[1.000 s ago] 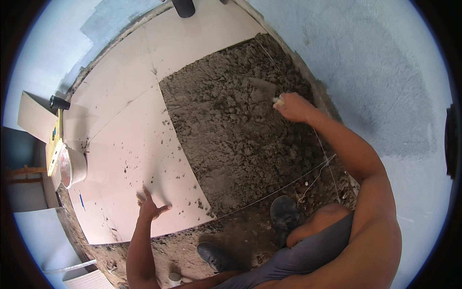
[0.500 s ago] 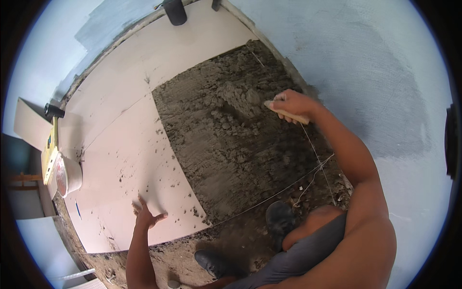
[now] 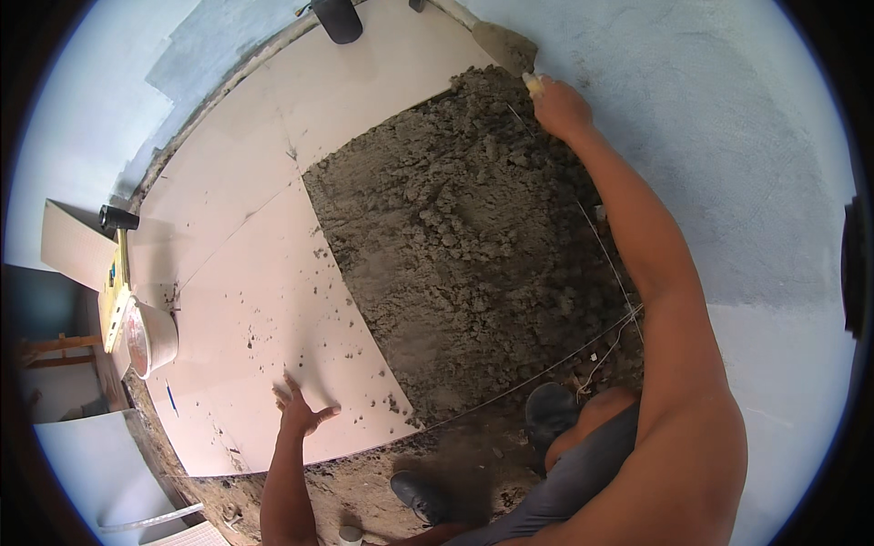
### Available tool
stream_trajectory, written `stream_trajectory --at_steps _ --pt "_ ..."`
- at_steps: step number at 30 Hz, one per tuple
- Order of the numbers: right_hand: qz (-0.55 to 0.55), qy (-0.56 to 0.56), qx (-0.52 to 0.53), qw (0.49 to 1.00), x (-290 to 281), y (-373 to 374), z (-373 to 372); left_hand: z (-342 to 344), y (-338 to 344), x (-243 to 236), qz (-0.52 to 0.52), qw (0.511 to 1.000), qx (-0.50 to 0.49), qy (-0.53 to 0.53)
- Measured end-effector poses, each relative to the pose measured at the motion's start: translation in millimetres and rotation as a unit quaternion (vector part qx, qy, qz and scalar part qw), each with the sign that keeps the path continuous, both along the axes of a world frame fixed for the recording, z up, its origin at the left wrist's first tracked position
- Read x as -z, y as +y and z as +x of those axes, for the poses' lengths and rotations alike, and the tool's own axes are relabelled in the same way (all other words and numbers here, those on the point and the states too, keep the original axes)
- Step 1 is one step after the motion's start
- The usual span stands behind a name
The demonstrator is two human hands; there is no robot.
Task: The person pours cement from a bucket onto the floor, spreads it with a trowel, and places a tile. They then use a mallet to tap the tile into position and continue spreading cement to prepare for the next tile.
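My right hand reaches to the far right, wrapped round the pale handle of a trowel. The mortar-smeared trowel blade is at the far corner of the mortar bed, by the wall. The grey, lumpy mortar fills a rectangular area beside large pale tiles. My left hand rests on the near pale tile with its fingers spread, holding nothing. Mortar crumbs dot that tile.
A blue-grey wall borders the mortar on the right. White string runs along its right and near edges. A white bucket, yellow spirit level and blue pencil are at left. Black cylindrical objects stand farther back.
My right hand has moved away from me along the wall with the trowel, whose blade now shows at the far corner. The view has shifted slightly; my left hand stays on the tile.
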State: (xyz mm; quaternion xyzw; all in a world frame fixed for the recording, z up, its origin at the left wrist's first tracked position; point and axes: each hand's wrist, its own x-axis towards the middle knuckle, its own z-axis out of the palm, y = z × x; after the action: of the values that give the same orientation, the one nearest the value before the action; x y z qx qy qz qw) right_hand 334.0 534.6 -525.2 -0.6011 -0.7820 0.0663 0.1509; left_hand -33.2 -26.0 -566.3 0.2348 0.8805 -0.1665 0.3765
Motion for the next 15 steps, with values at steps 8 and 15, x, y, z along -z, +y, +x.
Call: stream_trajectory --at_steps 8,15 --pt "-0.118 -0.055 -0.038 0.991 6 -1 -1 0 1 -6 -0.003 1.0 -0.002 -0.005" --pt "-0.23 -0.162 -0.011 0.959 -6 35 -27 -4 -4 1 0.0 1.0 0.006 -0.005"
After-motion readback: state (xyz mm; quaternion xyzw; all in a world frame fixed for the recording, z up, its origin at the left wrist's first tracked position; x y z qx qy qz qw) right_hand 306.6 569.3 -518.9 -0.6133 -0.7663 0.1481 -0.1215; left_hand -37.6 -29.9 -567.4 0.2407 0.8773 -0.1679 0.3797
